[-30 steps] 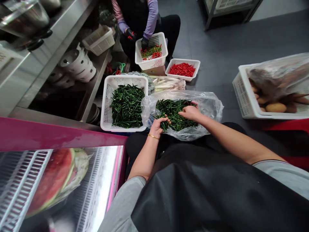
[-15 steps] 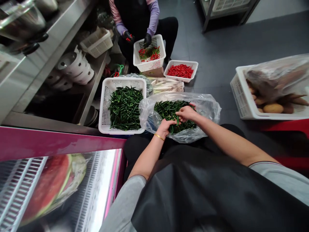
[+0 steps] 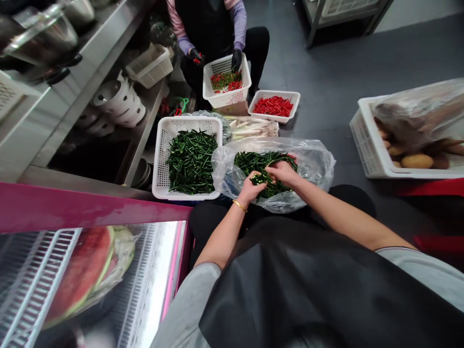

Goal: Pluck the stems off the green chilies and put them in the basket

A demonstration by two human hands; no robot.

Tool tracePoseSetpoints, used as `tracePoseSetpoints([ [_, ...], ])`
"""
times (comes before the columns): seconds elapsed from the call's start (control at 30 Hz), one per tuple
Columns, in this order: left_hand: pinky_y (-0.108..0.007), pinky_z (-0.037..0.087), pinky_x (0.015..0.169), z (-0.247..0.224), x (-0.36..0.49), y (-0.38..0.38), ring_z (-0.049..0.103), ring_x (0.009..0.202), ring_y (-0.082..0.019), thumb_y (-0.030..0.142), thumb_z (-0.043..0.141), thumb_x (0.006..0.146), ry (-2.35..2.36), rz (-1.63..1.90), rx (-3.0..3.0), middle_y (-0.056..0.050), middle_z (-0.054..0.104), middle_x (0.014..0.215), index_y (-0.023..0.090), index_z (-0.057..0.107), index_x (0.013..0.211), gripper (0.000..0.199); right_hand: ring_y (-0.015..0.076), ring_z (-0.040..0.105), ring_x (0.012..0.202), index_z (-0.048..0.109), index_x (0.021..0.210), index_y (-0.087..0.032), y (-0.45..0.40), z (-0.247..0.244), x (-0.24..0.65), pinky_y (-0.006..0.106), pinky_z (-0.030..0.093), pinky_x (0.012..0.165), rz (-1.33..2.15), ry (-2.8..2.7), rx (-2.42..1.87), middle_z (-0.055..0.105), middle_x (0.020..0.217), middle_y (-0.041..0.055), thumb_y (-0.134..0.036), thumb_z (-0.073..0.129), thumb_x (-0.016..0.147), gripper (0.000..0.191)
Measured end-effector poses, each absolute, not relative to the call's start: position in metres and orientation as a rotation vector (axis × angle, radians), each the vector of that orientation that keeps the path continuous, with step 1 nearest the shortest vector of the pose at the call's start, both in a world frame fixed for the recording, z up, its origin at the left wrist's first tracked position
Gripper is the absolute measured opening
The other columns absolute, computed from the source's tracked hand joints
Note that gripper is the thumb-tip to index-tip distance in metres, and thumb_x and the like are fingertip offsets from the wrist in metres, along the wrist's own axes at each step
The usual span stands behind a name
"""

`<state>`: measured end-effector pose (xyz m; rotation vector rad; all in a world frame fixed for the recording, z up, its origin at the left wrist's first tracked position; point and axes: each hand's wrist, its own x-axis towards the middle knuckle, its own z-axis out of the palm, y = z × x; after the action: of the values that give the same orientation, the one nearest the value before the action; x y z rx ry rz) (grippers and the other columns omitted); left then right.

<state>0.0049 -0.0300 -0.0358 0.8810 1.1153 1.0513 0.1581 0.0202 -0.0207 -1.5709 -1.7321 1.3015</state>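
Green chilies (image 3: 253, 162) fill a clear plastic bag (image 3: 315, 159) in front of me. Over the bag, my left hand (image 3: 250, 187) is closed on several green chilies, whose pale ends show at its thumb. Close beside it, my right hand (image 3: 284, 173) has its fingers pinched together at the chilies; what exactly is between the fingertips is too small to make out. To the left of the bag stands a white perforated basket (image 3: 158, 164) holding a heap of green chilies (image 3: 192, 162).
Across from me a seated person in black gloves (image 3: 236, 60) works over a white basket (image 3: 226, 100) of red chilies and stems. A shallow basket of red chilies (image 3: 273, 106) and pale stalks (image 3: 253, 128) lie nearby. At right is a crate (image 3: 366, 140) with potatoes; at left, a steel shelf (image 3: 83, 63).
My left hand now has a bunch of green chilies at its thumb. My right hand stays beside it, its fingers slightly shifted. The whole view has slid slightly.
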Motion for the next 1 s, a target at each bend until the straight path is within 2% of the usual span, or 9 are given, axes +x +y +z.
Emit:
tracePoseSetpoints([
  [0.1,-0.029,0.048,0.068,-0.033,-0.009,-0.027,0.060,0.060,-0.012,0.022,0.079,0.049,1.081,1.109,0.722,0.003,0.066,0.069,0.017,0.056,0.082,0.041,0.0133,0.053,0.047,0.056,0.077,-0.016,0.021,-0.018,0.173,0.027,0.047,0.052,1.426,-1.848,-1.641,0.056,0.053,0.0017,-0.031,0.051,0.085,0.018],
  [0.2,-0.030,0.048,0.062,-0.029,-0.011,-0.022,0.058,0.052,-0.013,0.024,0.082,0.046,1.148,1.129,0.548,0.001,0.062,0.059,0.014,0.056,0.069,0.036,0.0208,0.065,0.069,0.060,0.088,-0.010,0.010,-0.011,0.178,0.029,0.049,0.065,0.986,-2.425,-1.840,0.067,0.074,0.0137,-0.024,0.048,0.085,0.018],
  [0.27,-0.030,0.048,0.060,-0.029,-0.006,-0.018,0.058,0.052,-0.013,0.025,0.083,0.046,1.145,1.064,0.511,-0.002,0.062,0.058,0.011,0.060,0.065,0.034,0.0270,0.067,0.085,0.060,0.100,-0.005,0.000,-0.006,0.174,0.033,0.049,0.073,0.630,-2.712,-1.817,0.068,0.090,0.0215,-0.018,0.042,0.087,0.025],
  [0.37,-0.032,0.048,0.062,-0.033,0.003,-0.015,0.058,0.053,-0.014,0.029,0.084,0.046,1.127,1.021,0.481,-0.004,0.063,0.059,0.010,0.062,0.064,0.034,0.0318,0.066,0.091,0.058,0.108,-0.001,-0.007,0.001,0.165,0.038,0.048,0.075,0.472,-2.879,-1.756,0.068,0.096,0.0246,-0.014,0.034,0.089,0.033],
  [0.53,-0.032,0.047,0.070,-0.044,0.012,-0.013,0.059,0.061,-0.013,0.025,0.087,0.040,1.156,1.185,0.468,0.001,0.063,0.065,0.014,0.061,0.075,0.045,0.0272,0.067,0.092,0.064,0.101,-0.006,0.005,0.000,0.147,0.031,0.048,0.077,0.878,-2.921,-1.669,0.070,0.099,0.0211,-0.028,0.039,0.092,0.035],
  [0.67,-0.030,0.047,0.071,-0.049,0.015,-0.006,0.057,0.061,-0.011,0.021,0.086,0.038,1.188,1.234,0.493,0.003,0.061,0.065,0.015,0.059,0.075,0.047,0.0235,0.067,0.094,0.064,0.105,-0.009,0.008,-0.005,0.144,0.027,0.047,0.079,0.933,-2.874,-1.589,0.070,0.103,0.0171,-0.026,0.046,0.089,0.029],
  [0.83,-0.032,0.048,0.069,-0.042,0.004,-0.005,0.058,0.060,-0.013,0.020,0.085,0.041,1.191,1.205,0.501,0.001,0.063,0.065,0.013,0.060,0.073,0.041,0.0174,0.066,0.065,0.062,0.103,-0.015,0.021,-0.002,0.172,0.025,0.048,0.063,1.329,-2.697,-1.575,0.071,0.079,0.0067,-0.029,0.057,0.083,0.025],
  [0.9,-0.032,0.048,0.070,-0.036,0.001,-0.007,0.059,0.062,-0.013,0.020,0.085,0.042,1.161,1.161,0.563,0.002,0.063,0.066,0.014,0.061,0.075,0.041,0.0176,0.064,0.061,0.061,0.099,-0.015,0.030,0.002,0.181,0.026,0.047,0.060,1.349,-2.475,-1.695,0.069,0.075,0.0072,-0.038,0.059,0.082,0.029],
  [1.0,-0.030,0.047,0.073,-0.024,0.001,-0.012,0.058,0.062,-0.011,0.020,0.085,0.042,1.096,1.117,0.640,0.003,0.063,0.066,0.015,0.062,0.075,0.040,0.0153,0.058,0.051,0.059,0.085,-0.016,0.035,0.005,0.179,0.025,0.043,0.052,1.512,-2.103,-1.675,0.063,0.060,0.0031,-0.053,0.048,0.086,0.039],
])
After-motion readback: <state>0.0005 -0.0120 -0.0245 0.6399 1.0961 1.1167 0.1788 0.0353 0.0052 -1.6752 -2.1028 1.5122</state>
